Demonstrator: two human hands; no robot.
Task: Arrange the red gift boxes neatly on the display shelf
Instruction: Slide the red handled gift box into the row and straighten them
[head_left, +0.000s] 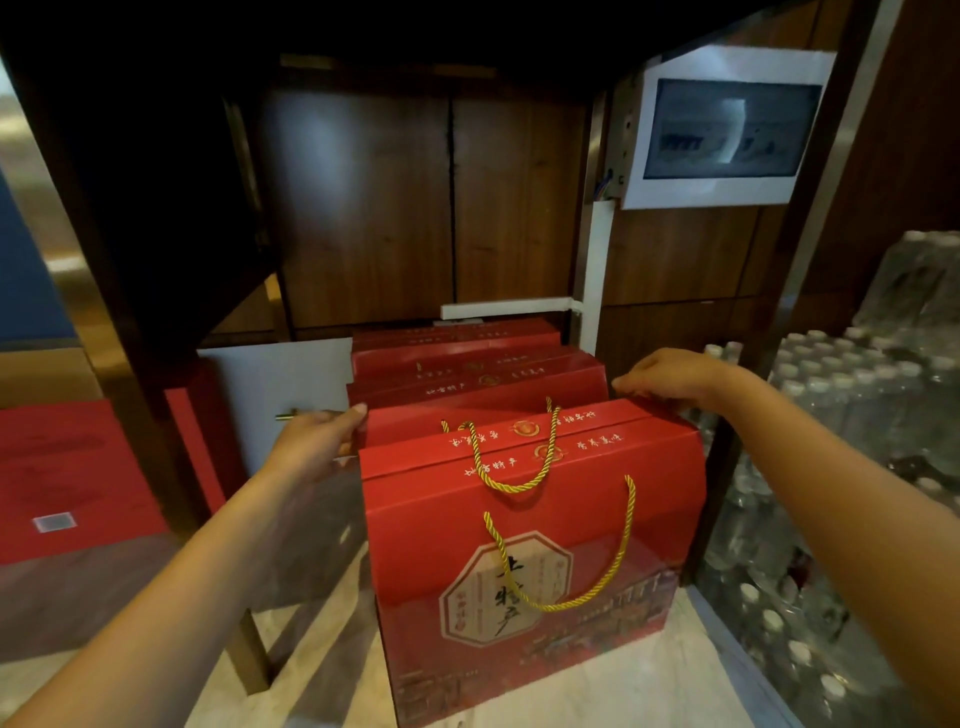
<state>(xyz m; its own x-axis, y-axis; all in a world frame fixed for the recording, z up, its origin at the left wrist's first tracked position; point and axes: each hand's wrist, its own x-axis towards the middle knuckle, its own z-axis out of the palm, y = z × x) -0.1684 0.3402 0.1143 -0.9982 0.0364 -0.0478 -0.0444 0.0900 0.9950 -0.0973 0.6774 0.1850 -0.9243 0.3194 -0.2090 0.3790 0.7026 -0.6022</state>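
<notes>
- Red gift boxes are standing in a row on the pale marble floor of a dark wooden alcove, one behind another, running back toward the panelled rear wall (415, 208).
- The front box (530, 561) is facing the viewer, showing an octagonal label with dark characters and a gold twisted-rope handle (571, 571) drooping down its face.
- The second box (498, 418) is sitting just behind it, touching it, with its own gold rope handle lying over the two tops.
- Further boxes (467, 364) are lining up behind that one; their exact count is hard to tell.
- The left hand (317, 441) is pressing against the left end of the second box, thumb on its top edge and fingers curled down the side; the grip is grasping that box.
- The right hand (670, 376) is resting on the right end of the same box, fingers bent over its top corner, so this grip is grasping it too.
- A white board (280, 395) is leaning upright to the left of the row, just beside the rear boxes.
- A flat red box (72, 478) is lying on a low surface at the far left, well apart from the row.
- Shrink-wrapped packs of water bottles (831, 415) are stacked to the right, beyond the alcove's frame.
- A white-framed panel (727, 130) with a dark window is hanging on the wall at the upper right.
</notes>
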